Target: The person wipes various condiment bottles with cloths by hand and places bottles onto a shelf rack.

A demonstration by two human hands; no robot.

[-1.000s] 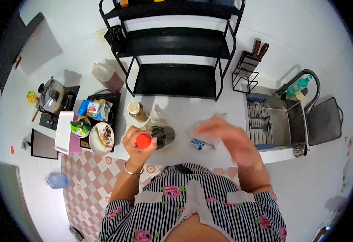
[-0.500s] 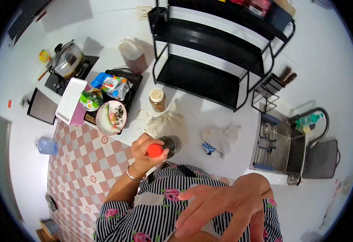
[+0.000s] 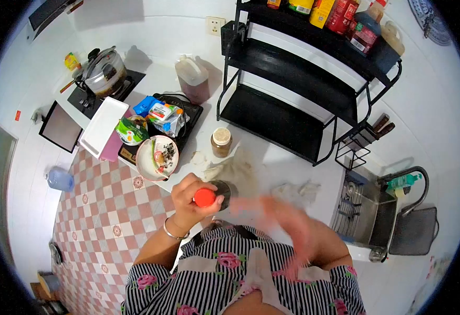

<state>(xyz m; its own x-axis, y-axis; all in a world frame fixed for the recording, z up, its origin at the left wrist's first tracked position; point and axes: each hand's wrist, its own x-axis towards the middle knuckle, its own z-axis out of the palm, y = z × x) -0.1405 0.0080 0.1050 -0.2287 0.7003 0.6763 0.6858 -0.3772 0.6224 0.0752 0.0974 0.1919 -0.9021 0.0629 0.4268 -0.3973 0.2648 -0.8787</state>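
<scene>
My left hand (image 3: 190,198) is wrapped round the top of a dark see-through jar (image 3: 223,195), its fingers closed at the red lid (image 3: 205,197). The jar is tilted, with its body pointing right over the counter edge. Motion smears my right hand (image 3: 288,223), which is in front of my body to the right of the jar; whether its fingers hold anything does not show. A crumpled pale cloth (image 3: 304,192) lies just beyond it, partly covered. Past the jar are another wrinkled cloth (image 3: 232,169) and a jar with a whitish lid (image 3: 221,142).
At left, a white bowl (image 3: 145,160) with food scraps and several packets (image 3: 168,116) rest on a black cooktop (image 3: 192,113). A black rack (image 3: 272,121) stands at the back. The sink (image 3: 364,212) is at right; a lidded pot (image 3: 104,76) sits far left.
My right hand has moved up and away from me towards the jar and cloth, and is now blurred. My left hand keeps its hold on the jar. The view has shifted.
</scene>
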